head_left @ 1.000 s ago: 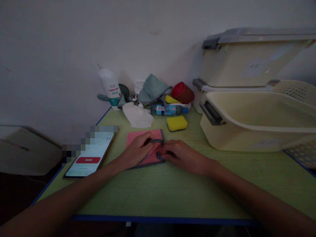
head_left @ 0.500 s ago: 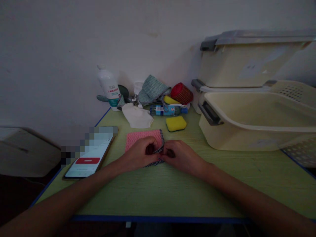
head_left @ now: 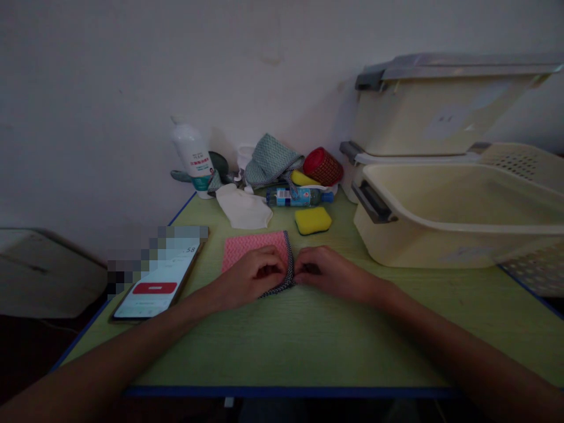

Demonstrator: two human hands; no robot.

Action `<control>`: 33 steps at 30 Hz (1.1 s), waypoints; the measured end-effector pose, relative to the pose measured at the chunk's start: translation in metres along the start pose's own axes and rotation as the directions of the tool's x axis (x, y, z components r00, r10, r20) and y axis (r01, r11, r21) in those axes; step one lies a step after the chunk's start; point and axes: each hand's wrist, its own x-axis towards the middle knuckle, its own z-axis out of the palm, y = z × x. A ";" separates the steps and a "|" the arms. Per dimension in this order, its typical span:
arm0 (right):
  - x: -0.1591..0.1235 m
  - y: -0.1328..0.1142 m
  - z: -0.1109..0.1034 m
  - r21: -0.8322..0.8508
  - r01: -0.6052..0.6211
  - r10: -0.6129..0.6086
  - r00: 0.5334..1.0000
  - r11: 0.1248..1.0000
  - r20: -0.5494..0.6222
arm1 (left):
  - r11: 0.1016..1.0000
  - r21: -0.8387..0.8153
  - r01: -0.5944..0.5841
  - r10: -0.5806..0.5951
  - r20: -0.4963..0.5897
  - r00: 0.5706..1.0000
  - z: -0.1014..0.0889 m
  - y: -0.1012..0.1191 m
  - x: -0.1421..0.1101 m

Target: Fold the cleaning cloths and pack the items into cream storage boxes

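Observation:
A pink cloth (head_left: 249, 247) with a dark checked border lies folded on the green table (head_left: 308, 341). My left hand (head_left: 251, 276) rests on its near right part with fingers curled, pinching the fabric. My right hand (head_left: 330, 273) sits just right of the cloth, its fingertips closed on the border at the cloth's right edge. Both hands meet at that edge. The near part of the cloth is hidden under my left hand.
A phone (head_left: 161, 276) with a lit screen lies left of the cloth. Behind are a yellow sponge (head_left: 312, 220), a white cloth (head_left: 243, 207), a water bottle (head_left: 298, 197), a white bottle (head_left: 192, 155), a teal cloth (head_left: 269, 160) and a red roll (head_left: 324, 165). Cream plastic bins (head_left: 458, 217) stand at the right.
The folded-over corner has been laid flat, so the cloth's right border now runs straight. My hands have shifted slightly away from me along that edge.

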 end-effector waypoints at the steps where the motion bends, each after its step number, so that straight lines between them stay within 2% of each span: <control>1: 0.000 0.001 -0.002 0.009 0.014 -0.014 1.000 1.000 0.014 | 1.000 -0.001 -0.001 0.001 -0.006 1.000 0.000 -0.001 0.000; 6: -0.002 0.002 -0.002 0.011 0.030 -0.031 1.000 0.999 0.005 | 1.000 0.028 0.005 -0.004 -0.045 0.999 0.004 -0.006 0.001; 10: -0.005 0.001 -0.001 -0.008 0.060 -0.061 0.998 0.998 -0.023 | 0.999 0.026 -0.047 0.049 -0.063 0.997 0.004 -0.008 0.002; 14: -0.008 -0.001 -0.004 -0.163 0.255 -0.264 0.964 0.953 -0.032 | 0.998 0.041 -0.053 0.055 -0.039 0.998 0.004 -0.007 0.000; 17: -0.009 -0.003 -0.004 -0.277 0.359 -0.366 0.930 0.891 0.025 | 0.988 0.145 -0.059 0.067 -0.057 0.996 0.002 -0.007 -0.002; 21: -0.008 -0.006 -0.005 -0.304 0.379 -0.380 0.923 0.874 0.058 | 0.928 0.367 -0.067 0.091 -0.049 0.995 -0.001 -0.012 -0.005; 25: -0.008 -0.008 -0.008 -0.239 0.390 -0.388 0.920 0.889 0.060 | 0.795 0.606 -0.032 0.022 0.024 0.999 -0.002 -0.018 -0.008; 28: -0.009 -0.008 -0.010 -0.230 0.390 -0.382 0.921 0.892 0.082 | 0.742 0.671 0.001 -0.045 0.048 0.998 0.000 -0.018 -0.010; 33: -0.010 -0.006 -0.014 -0.284 0.380 -0.364 0.925 0.880 0.111 | 0.733 0.680 0.013 -0.059 0.045 0.997 0.001 -0.014 -0.010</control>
